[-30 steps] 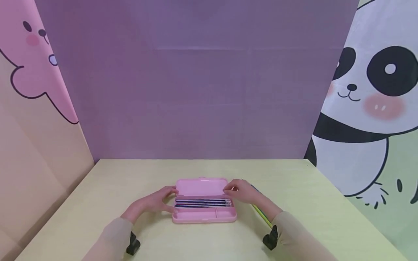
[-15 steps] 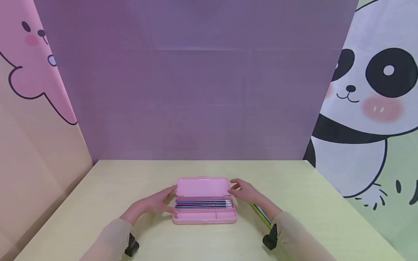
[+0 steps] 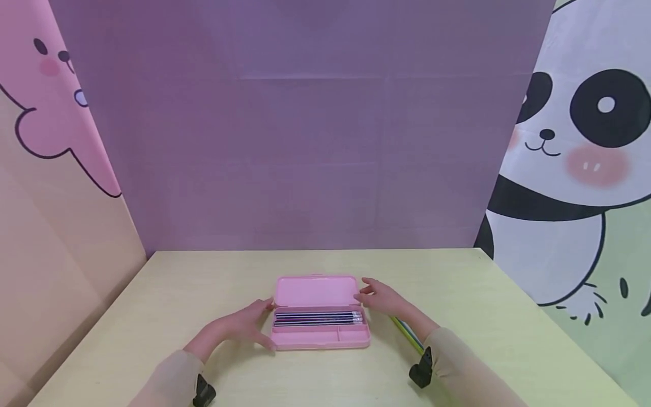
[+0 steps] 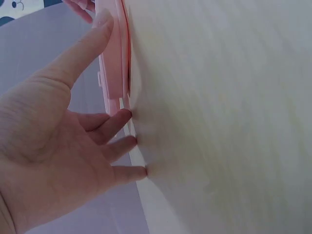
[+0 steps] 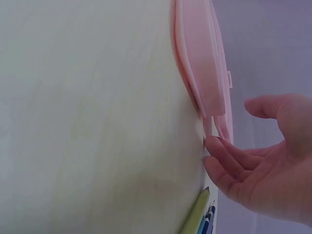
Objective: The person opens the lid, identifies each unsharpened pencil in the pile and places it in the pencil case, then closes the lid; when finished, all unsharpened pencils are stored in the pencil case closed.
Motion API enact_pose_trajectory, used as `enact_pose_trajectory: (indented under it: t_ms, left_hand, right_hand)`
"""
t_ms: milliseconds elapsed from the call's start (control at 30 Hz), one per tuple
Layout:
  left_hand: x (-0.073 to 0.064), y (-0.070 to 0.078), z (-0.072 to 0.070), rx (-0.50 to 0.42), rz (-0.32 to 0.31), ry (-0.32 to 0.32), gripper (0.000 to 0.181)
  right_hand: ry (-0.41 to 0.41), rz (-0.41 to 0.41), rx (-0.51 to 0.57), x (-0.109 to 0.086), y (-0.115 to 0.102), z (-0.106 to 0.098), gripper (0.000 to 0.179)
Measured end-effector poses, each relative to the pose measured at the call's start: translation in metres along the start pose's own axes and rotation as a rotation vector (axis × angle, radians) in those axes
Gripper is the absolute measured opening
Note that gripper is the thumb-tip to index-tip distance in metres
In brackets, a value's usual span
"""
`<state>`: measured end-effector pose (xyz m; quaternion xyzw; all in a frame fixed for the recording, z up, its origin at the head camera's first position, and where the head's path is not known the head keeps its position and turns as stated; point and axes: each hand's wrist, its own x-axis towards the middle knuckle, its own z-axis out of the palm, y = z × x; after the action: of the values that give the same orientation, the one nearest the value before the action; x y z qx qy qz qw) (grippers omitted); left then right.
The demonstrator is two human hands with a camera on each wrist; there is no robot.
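A pink pencil case [image 3: 305,339] lies unfolded on the table, its lid [image 3: 316,291] laid back toward the far side. Inside it, several dark striped pencils [image 3: 315,319] lie side by side in the rear compartment. My left hand [image 3: 246,325] is spread at the case's left end. In the left wrist view, its thumb [image 4: 97,39] rests against the case's side while the other fingers reach down to the tabletop. Beside the lid's right edge is my right hand [image 3: 381,297], fingers loosely bent, thumb apart, holding nothing; its fingertips are right by the case in the right wrist view.
Green and blue pencils [image 3: 407,336] lie on the table [image 3: 244,379] under my right forearm, partly hidden by it. A purple backdrop [image 3: 310,141] rises behind the table. Panels with a pink animal and a panda stand at the sides.
My right hand has drawn back from over the lid's right edge to just beside it. My left hand has slid toward me, its thumb now at the near left corner of the case.
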<state>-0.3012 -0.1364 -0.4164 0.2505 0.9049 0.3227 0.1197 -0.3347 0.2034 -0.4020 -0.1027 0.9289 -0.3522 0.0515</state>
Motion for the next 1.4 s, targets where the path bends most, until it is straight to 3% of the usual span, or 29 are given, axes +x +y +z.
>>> enact_pose_trajectory:
  t_ms: [100, 300, 500, 733, 1000, 1400]
  left_hand:
    - [0.000, 0.000, 0.001, 0.009, 0.023, 0.034, 0.094]
    - [-0.001, -0.001, 0.001, 0.003, 0.018, 0.040, 0.079]
    - [0.000, -0.002, 0.001, 0.007, 0.015, 0.022, 0.079]
    - [0.002, -0.004, 0.002, 0.025, 0.058, 0.022, 0.078]
    - [-0.001, -0.001, 0.004, 0.021, 0.025, 0.041, 0.078]
    - [-0.006, 0.002, 0.003, 0.091, 0.014, 0.088, 0.078]
  right_hand:
    - [0.014, -0.015, 0.019, 0.002, 0.002, 0.001, 0.066]
    - [0.068, -0.046, 0.075, 0.008, 0.005, 0.003, 0.063]
    - [0.139, -0.081, 0.072, 0.011, 0.009, 0.002, 0.051]
    - [0.235, -0.156, 0.114, 0.005, 0.004, -0.008, 0.038]
    - [0.254, -0.166, 0.180, -0.005, -0.005, -0.009, 0.033]
    - [0.196, -0.393, 0.133, -0.024, -0.006, -0.013, 0.019]
